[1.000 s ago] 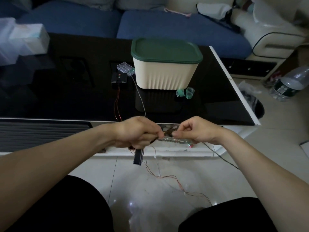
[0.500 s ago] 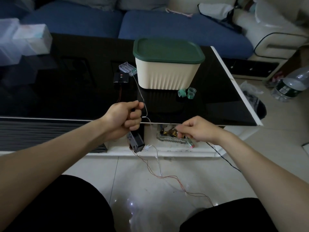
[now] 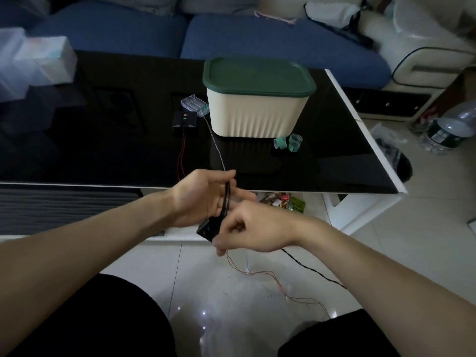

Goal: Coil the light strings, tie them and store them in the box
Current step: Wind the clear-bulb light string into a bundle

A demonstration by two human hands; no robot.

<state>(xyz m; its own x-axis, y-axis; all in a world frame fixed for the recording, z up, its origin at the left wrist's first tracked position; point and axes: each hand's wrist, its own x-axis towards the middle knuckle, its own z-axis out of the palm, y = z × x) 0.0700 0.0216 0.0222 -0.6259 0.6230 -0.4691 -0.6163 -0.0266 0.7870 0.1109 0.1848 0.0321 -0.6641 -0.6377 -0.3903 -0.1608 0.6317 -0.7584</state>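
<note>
Black light string (image 3: pixel 226 199) between hands, box (image 3: pixel 257 109) beyond

Bare forearms with no sleeves or jewellery, and black clothing (image 3: pixel 85 323) over the legs.

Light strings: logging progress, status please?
Left hand holds black wire bundle; right hand grips wire by small black box. Red wire trails on floor. Storage box lid on.

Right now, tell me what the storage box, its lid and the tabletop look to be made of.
Storage box: probably matte plastic, cream, with moulded vertical ribs. Lid: likely plastic too, dark green, smooth with a soft sheen and a rounded rim. Tabletop: glossy black, glass or lacquer; it mirrors the box and nearby objects.
</note>
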